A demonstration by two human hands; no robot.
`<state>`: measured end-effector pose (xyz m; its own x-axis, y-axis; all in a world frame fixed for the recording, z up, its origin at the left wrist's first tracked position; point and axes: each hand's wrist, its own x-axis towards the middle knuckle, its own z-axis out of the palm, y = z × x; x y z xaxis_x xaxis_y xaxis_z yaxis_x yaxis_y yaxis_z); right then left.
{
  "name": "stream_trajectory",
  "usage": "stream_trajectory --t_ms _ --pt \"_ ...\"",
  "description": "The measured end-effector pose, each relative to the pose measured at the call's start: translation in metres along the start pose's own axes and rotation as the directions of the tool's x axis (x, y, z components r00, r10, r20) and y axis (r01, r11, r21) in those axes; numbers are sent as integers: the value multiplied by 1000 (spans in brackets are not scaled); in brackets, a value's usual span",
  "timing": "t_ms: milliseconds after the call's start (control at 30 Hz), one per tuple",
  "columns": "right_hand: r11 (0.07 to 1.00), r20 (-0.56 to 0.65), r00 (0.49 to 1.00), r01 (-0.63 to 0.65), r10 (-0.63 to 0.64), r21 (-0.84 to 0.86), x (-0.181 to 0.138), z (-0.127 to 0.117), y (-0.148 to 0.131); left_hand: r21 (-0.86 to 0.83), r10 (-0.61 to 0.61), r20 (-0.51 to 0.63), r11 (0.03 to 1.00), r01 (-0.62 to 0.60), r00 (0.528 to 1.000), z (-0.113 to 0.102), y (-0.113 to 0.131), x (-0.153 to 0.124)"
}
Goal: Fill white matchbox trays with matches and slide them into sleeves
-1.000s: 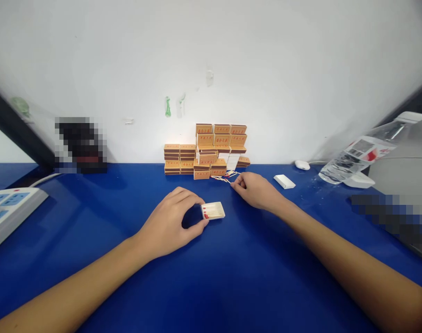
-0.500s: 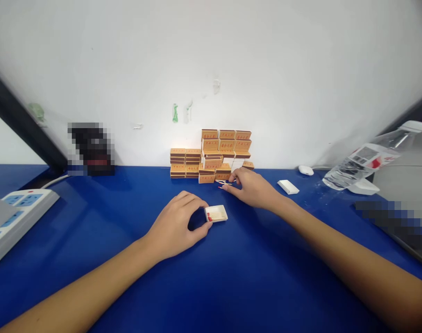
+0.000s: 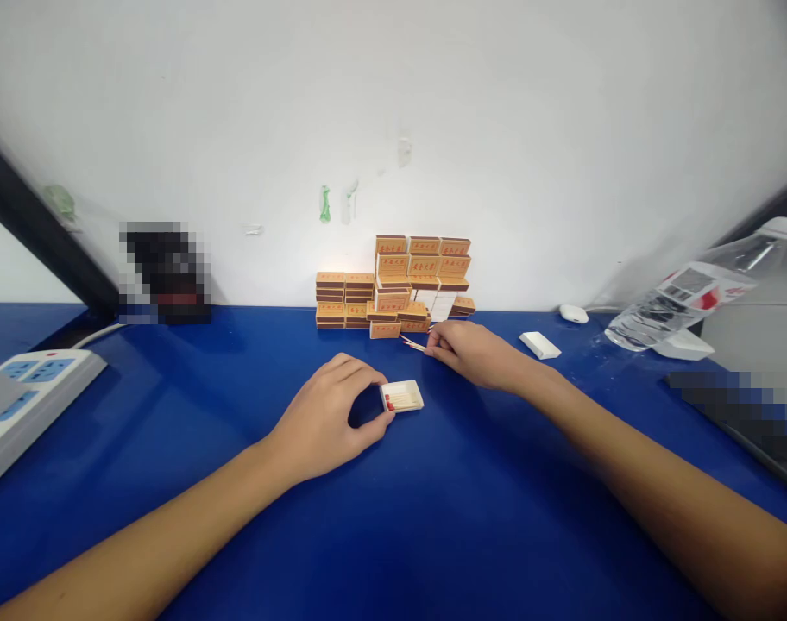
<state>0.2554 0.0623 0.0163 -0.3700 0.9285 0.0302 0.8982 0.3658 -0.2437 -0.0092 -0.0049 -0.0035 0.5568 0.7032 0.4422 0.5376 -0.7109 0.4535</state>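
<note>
A white matchbox tray (image 3: 416,387) lies on the blue table with several red-headed matches (image 3: 403,402) inside it. My left hand (image 3: 335,418) grips the tray's left end between thumb and fingers. Farther back, my right hand (image 3: 466,351) pinches some loose matches (image 3: 413,344), their red heads pointing left; how many is hidden by the fingers. Just behind that hand stand stacked orange-and-brown matchboxes (image 3: 392,299), piled against the wall.
To the right lies another white tray (image 3: 540,345), seemingly upside down. A white earbud case (image 3: 573,313) sits by the wall. A tilted clear bottle (image 3: 684,297) stands farther right. At the left edge is a power strip (image 3: 76,369). Blurred dark objects flank both sides.
My right thumb and fingers have closed together on the loose matches, which were lying beside the stack. My left hand still holds the tray in place.
</note>
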Motion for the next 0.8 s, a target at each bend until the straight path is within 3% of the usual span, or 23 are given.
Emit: stream_trajectory --t_ms 267,433,567,800 --pt "994 45 993 109 -110 25 -17 -13 7 23 -12 15 1000 12 1000 -2 -1 0" --pt "976 71 977 192 -200 103 -31 -22 -15 24 -24 15 999 24 1000 -1 -2 0" --pt "968 114 963 234 -243 86 -41 -15 -37 22 -20 13 1000 20 1000 0 -2 0" --pt "961 108 956 266 -273 80 -41 -6 -42 20 -11 15 1000 11 1000 0 -1 0"
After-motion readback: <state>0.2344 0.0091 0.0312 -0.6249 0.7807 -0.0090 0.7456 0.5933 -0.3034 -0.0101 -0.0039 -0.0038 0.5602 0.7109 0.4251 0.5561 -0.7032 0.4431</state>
